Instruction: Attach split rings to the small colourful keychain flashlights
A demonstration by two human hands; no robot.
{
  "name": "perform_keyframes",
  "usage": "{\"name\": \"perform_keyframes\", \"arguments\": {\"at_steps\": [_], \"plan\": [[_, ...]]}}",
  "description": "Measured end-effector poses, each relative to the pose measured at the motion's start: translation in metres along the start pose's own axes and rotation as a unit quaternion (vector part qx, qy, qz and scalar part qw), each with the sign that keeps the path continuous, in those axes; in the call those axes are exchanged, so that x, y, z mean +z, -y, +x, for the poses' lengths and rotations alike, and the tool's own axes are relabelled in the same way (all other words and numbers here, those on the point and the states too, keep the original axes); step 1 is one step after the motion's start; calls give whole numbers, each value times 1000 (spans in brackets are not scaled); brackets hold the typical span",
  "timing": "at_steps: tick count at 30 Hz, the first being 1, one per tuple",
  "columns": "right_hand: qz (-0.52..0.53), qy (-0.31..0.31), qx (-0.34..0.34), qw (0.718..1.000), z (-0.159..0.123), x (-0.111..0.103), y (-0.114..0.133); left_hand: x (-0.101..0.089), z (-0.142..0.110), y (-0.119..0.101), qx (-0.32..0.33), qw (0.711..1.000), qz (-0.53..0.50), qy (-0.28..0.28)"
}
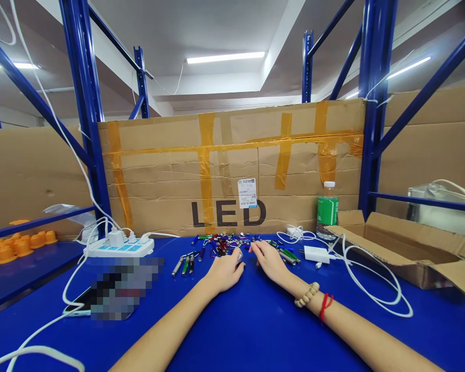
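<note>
A loose heap of slim metal tubes (227,242) is spread along the middle of the far edge of the blue table (232,330), just in front of the cardboard panel (163,181). Silver, green and dark tubes (185,265) are laid side by side a little nearer, to the left of the left hand (225,272); further green and silver tubes (289,256) are seen beyond the right hand (270,262), towards the far right corner.

Both hands are rested at the heap's near side, with the fingertips facing each other and a gap between them. At the left hand the thumb and forefinger are brought close around something small and silvery; whether it is gripped cannot be told. The right hand is curled, its thumb and forefinger only narrowly parted, and nothing can be made out between them.

The tubes are judged to be light, stiff and hard to damage, but their polished, rounded sides may slip or roll on the smooth tabletop. They are best taken across the middle of the barrel, between thumb and forefinger pads. In the heap, where pieces are crossed, a single tube is better lifted by an exposed end, as neighbours may be dragged along.
</note>
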State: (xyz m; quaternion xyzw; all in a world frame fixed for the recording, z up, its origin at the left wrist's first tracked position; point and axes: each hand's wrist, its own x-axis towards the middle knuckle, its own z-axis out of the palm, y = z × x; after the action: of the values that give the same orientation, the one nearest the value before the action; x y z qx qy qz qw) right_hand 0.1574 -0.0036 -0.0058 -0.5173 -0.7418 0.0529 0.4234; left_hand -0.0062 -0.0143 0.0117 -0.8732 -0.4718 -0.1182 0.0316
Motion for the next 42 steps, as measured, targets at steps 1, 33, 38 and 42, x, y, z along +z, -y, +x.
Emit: {"name": "perform_keyframes", "arguments": {"at_steps": [1, 33, 38, 42], "plan": [[2, -2, 3, 1000, 0, 0, 0, 0, 0, 0, 1, 1000, 1, -3], [71, 23, 15, 997, 3, 8, -11, 0, 0, 1, 5, 1000, 10, 7], [82, 43, 6, 996, 3, 7, -10, 1, 0, 2, 15, 1000, 3, 1], [65, 48, 14, 997, 2, 4, -8, 3, 0, 3, 16, 1000, -3, -5]]}}
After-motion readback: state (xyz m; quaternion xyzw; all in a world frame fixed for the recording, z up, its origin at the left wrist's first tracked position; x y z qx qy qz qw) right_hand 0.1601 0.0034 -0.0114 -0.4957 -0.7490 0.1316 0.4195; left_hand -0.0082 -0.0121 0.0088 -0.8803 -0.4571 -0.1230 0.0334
